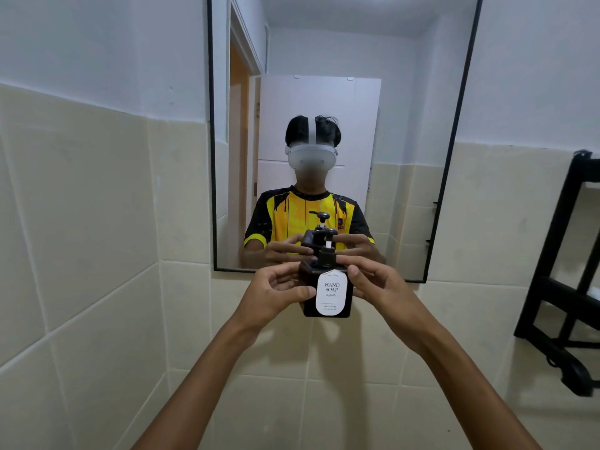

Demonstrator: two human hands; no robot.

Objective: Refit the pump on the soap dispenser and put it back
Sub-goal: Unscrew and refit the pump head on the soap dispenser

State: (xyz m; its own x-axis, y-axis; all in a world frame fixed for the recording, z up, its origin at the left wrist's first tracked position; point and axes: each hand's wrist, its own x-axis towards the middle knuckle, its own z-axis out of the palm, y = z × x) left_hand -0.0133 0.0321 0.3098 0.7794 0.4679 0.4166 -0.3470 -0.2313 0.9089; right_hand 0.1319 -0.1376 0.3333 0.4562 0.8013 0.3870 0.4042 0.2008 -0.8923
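Cream glazed wall tiles (97,254) fill the left of the view, with pale painted wall above. Next, the left hand (276,293): fingers curled partway, thumb across the front and fingertips against the left side of the dark brown square-bodied soap dispenser bottle (328,306), holding it in mid-air in front of the tiled wall, just below the mirror's lower edge. The bottle stands upright and bears a white arched label (331,297) reading HAND SOAP. On its neck sits the black plastic pump (324,245), collar down and a short white stem showing beneath the head; whether the collar is fully threaded cannot be told. Behind, the black-framed rectangular wall mirror (454,125) reflects the person, bottle and hands. Then the right hand (373,284): fingers bent, thumb near the bottle's upper right shoulder, the others wrapped behind; closed lightly on the bottle near the collar. Far right, a black metal rack (558,254) is fixed to the wall. Handling, as judged: rigid body, probably weighty if filled, smooth faces likely slick with soap residue; best held by the flat sides, low on the body, with the collar, not the thin spout, taken for tightening.
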